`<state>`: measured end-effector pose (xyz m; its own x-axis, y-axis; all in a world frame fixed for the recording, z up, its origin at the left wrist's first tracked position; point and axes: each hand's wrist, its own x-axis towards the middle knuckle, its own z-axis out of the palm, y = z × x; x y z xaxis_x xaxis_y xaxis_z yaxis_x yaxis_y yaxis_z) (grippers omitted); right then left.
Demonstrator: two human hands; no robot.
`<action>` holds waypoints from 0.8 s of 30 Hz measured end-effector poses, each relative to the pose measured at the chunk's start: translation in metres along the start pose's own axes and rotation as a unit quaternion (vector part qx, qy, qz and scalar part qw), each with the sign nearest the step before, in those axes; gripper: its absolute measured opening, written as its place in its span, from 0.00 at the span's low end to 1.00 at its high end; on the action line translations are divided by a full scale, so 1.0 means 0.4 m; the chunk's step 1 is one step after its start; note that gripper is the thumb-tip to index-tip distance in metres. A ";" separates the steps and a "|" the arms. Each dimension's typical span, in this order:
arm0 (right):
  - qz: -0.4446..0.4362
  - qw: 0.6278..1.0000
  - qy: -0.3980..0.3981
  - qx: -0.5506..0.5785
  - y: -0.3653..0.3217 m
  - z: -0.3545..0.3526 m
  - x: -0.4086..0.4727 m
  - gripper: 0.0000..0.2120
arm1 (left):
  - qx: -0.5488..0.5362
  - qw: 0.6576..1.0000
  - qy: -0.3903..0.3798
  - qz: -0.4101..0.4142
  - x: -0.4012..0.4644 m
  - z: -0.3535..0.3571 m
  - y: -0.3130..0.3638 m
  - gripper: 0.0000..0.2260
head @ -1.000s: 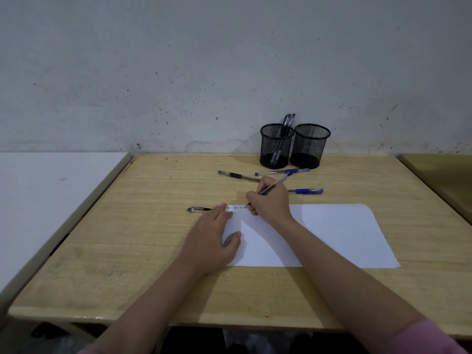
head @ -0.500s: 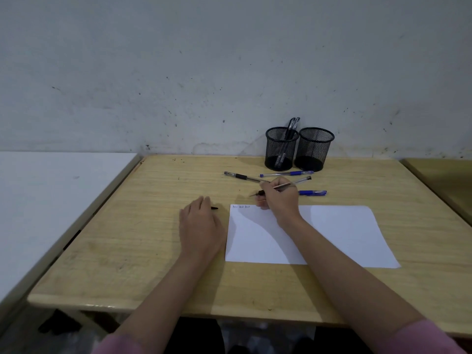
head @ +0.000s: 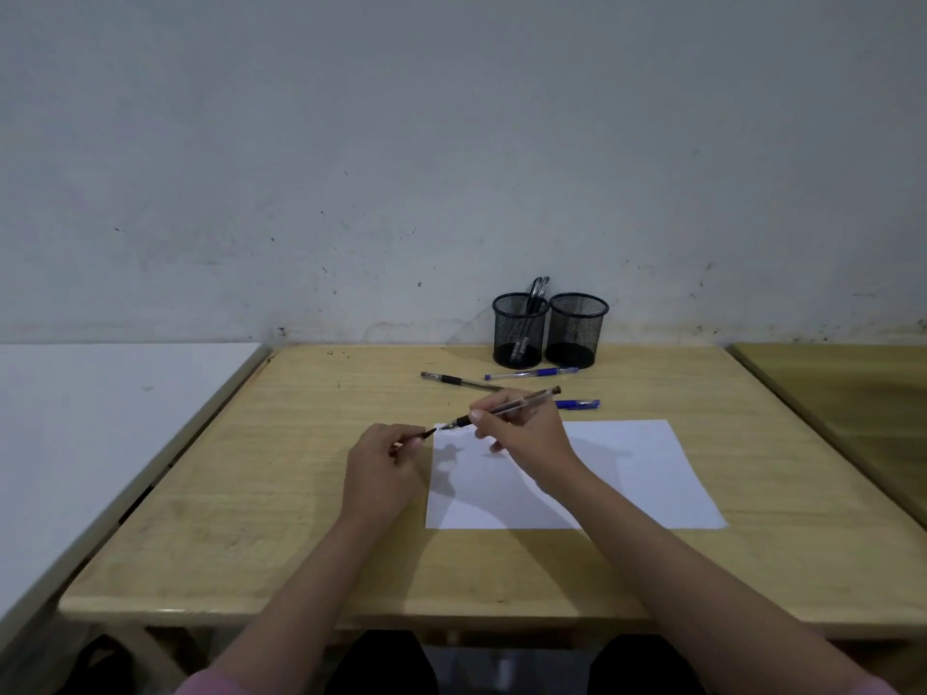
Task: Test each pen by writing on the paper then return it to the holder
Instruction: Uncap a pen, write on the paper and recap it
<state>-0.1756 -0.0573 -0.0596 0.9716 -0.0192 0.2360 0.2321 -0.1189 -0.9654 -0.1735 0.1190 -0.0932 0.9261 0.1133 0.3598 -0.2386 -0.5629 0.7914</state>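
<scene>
Here, right hand (head: pixel 526 433) fingers pinching uncapped pen (head: pixel 506 407), left hand (head: pixel 386 469) fingers gripping black cap (head: pixel 426 434).

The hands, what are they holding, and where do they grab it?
The right hand pinches a pen near its writing end. The left hand holds the pen cap by its back end.

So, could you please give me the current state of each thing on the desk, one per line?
pen: uncapped, held by right hand, tip above the paper's corner
cap: off the pen, pinched in left hand
paper: flat, small writing at its top left corner
left holder: upright, pens inside
right holder: upright, looks empty
three loose pens: lying on the desk
</scene>
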 end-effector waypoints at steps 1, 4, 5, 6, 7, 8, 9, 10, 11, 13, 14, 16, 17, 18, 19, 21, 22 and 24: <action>-0.003 1.000 0.000 0.001 -0.005 -0.006 -0.008 0.02 | -0.020 1.000 -0.002 0.005 -0.004 -0.001 0.011 0.08; -0.021 1.000 -0.004 -0.003 -0.025 -0.016 -0.025 0.05 | -0.048 0.998 -0.013 0.044 -0.005 -0.005 0.043 0.08; -0.026 1.000 -0.006 -0.003 -0.031 -0.017 -0.029 0.06 | -0.052 0.997 -0.019 0.060 -0.003 -0.007 0.054 0.08; -0.030 1.000 -0.007 -0.001 -0.037 -0.019 -0.031 0.06 | -0.058 0.995 -0.024 0.074 -0.002 -0.008 0.065 0.08; -0.034 0.999 -0.007 0.001 -0.042 -0.020 -0.032 0.06 | -0.064 0.994 -0.028 0.088 -0.001 -0.009 0.075 0.08; -0.038 0.999 -0.005 0.003 -0.045 -0.022 -0.033 0.06 | -0.068 0.992 -0.031 0.099 0.001 -0.010 0.084 0.08; -0.041 0.999 0.000 0.005 -0.049 -0.023 -0.034 0.07 | -0.070 0.991 -0.031 0.107 0.002 -0.011 0.090 0.08; -0.045 0.999 0.007 0.009 -0.052 -0.026 -0.034 0.07 | -0.072 0.991 -0.030 0.109 0.003 -0.012 0.093 0.08; -0.050 0.999 0.015 0.016 -0.057 -0.030 -0.035 0.08 | -0.074 0.991 -0.026 0.108 0.005 -0.014 0.094 0.08; -0.061 0.997 0.027 0.034 -0.066 -0.039 -0.033 0.08 | -0.079 0.991 -0.021 0.101 0.008 -0.018 0.092 0.08; -0.064 0.997 0.030 0.038 -0.068 -0.042 -0.032 0.08 | -0.082 0.991 -0.023 0.100 0.008 -0.019 0.092 0.08; -0.069 0.997 0.028 0.031 -0.071 -0.044 -0.034 0.08 | -0.089 0.990 -0.032 0.101 0.002 -0.019 0.099 0.08; -0.069 0.997 0.022 0.025 -0.072 -0.042 -0.036 0.08 | -0.096 0.989 -0.036 0.102 -0.002 -0.018 0.107 0.08; -0.070 0.997 0.015 0.021 -0.072 -0.040 -0.038 0.07 | -0.106 0.989 -0.040 0.100 -0.007 -0.017 0.116 0.08; -0.070 0.997 0.006 0.020 -0.073 -0.038 -0.041 0.07 | -0.118 0.987 -0.043 0.095 -0.010 -0.016 0.126 0.08; -0.066 0.997 -0.005 0.028 -0.078 -0.038 -0.046 0.06 | -0.147 0.985 -0.048 0.077 -0.014 -0.018 0.146 0.09; -0.066 0.997 -0.009 0.033 -0.079 -0.040 -0.047 0.07 | -0.158 0.984 -0.047 0.071 -0.015 -0.020 0.154 0.09; -0.071 0.997 -0.020 0.039 -0.084 -0.046 -0.050 0.08 | -0.170 0.982 -0.045 0.068 -0.015 -0.026 0.167 0.10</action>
<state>-0.2035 -0.0711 -0.0300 0.9295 0.0315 0.3675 0.3686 -0.0398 -0.9287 -0.1982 0.0892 -0.0373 0.8974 -0.0259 0.4405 -0.4316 -0.2597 0.8639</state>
